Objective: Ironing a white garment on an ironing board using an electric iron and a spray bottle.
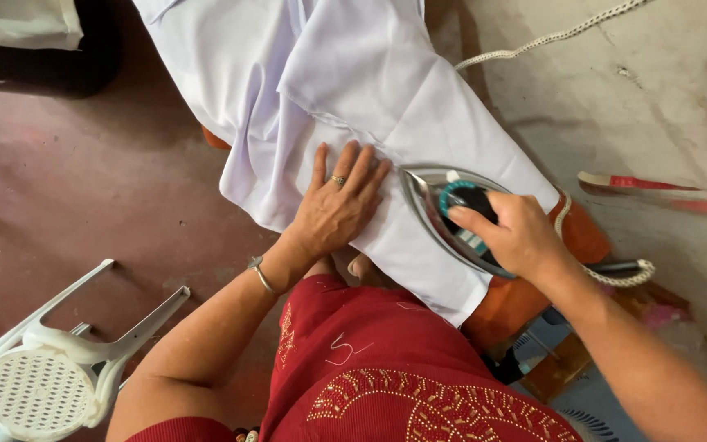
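A white cloth (pixel 353 90) lies spread over an orange-covered ironing board (pixel 583 233). My left hand (pixel 339 205), with a ring and a bracelet, presses flat on the cloth, fingers spread. Just to its right, my right hand (pixel 517 233) grips the black handle of a silver clothes iron (pixel 439 209), whose pointed tip faces the left hand. The iron rests on the white cloth.
A white plastic chair (pixel 51 368) lies tipped on the reddish floor at lower left. A white braided cord (pixel 550 37) runs along the grey wall at upper right and loops by the board's end (pixel 623 277). A red-and-white strip (pixel 664 192) lies at right.
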